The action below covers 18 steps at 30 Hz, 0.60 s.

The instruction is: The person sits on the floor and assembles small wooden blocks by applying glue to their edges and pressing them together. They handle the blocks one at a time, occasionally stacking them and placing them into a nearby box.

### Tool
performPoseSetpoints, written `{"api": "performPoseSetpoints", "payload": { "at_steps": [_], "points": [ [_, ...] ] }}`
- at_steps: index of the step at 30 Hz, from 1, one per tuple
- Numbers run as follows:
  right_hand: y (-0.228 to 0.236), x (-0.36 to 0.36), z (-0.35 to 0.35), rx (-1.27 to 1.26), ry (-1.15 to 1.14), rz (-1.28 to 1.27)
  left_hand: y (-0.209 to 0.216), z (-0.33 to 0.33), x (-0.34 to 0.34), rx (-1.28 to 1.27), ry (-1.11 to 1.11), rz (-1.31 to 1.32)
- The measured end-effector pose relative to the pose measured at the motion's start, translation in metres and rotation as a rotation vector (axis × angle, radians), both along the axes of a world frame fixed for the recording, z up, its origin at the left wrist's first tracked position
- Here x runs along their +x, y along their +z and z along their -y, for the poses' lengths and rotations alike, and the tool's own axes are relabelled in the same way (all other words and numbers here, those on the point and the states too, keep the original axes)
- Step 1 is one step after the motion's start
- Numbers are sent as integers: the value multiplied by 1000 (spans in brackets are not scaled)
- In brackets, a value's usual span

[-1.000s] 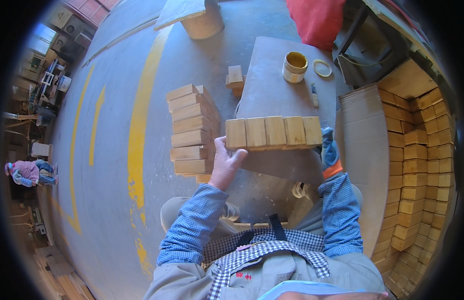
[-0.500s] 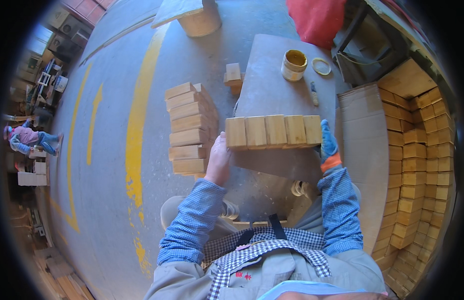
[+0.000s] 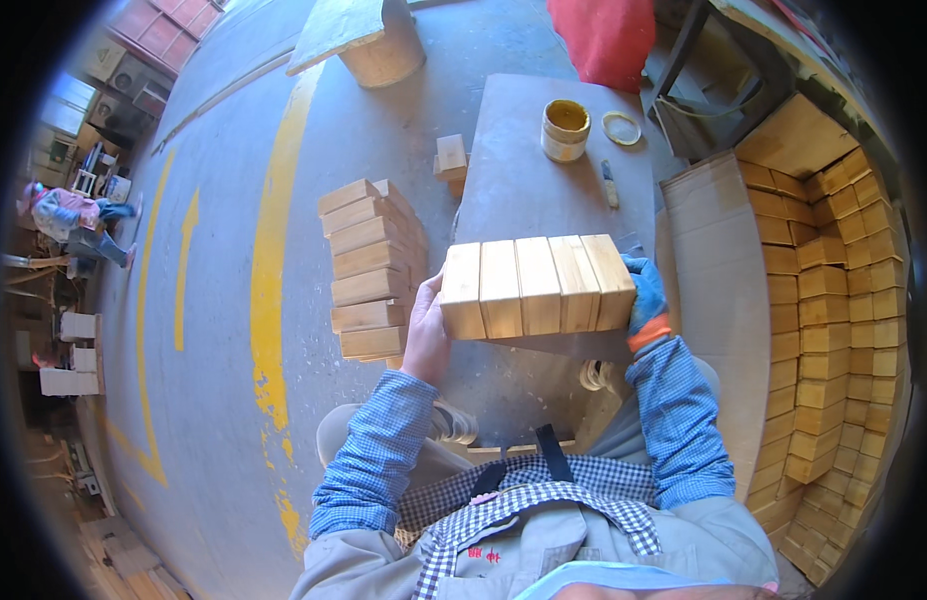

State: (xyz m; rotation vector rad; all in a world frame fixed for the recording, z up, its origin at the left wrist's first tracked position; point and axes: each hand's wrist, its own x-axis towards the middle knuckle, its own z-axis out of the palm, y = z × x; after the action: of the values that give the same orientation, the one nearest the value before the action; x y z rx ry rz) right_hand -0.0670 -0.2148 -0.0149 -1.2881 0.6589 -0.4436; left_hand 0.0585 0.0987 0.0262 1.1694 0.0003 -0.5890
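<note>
Between my two hands hangs a row of several pale wooden blocks [image 3: 538,285], pressed side by side and raised above the near end of a grey board. My left hand [image 3: 426,328], bare, presses against the row's left end. At its right end my right hand [image 3: 646,298], in a blue glove with an orange cuff, grips the last block. The row is tilted so that its top and front faces both show. To the left of my left hand, a stack of similar wooden blocks [image 3: 368,270] stands on the floor.
The grey board [image 3: 508,150] carries an open jar [image 3: 565,130] of yellowish-brown stuff, its lid [image 3: 621,128] and a brush [image 3: 609,185]. A cardboard box [image 3: 718,290] packed with wooden blocks [image 3: 821,335] stands at the right. A person [image 3: 78,220] walks at the far left.
The row of blocks has tipped, showing more of its top and front, and sits slightly lower and further left. Both hands moved with it. The distant person has shifted.
</note>
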Motion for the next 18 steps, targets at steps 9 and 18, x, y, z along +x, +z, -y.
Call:
{"api": "performPoseSetpoints", "payload": {
  "at_steps": [9,18],
  "points": [
    [-1,-3,-12,1,-55,0,-21,2,0,-31,75,-31],
    [1,1,-16,-13,-74,37,-26,3,4,1,75,-7]
  ]
}}
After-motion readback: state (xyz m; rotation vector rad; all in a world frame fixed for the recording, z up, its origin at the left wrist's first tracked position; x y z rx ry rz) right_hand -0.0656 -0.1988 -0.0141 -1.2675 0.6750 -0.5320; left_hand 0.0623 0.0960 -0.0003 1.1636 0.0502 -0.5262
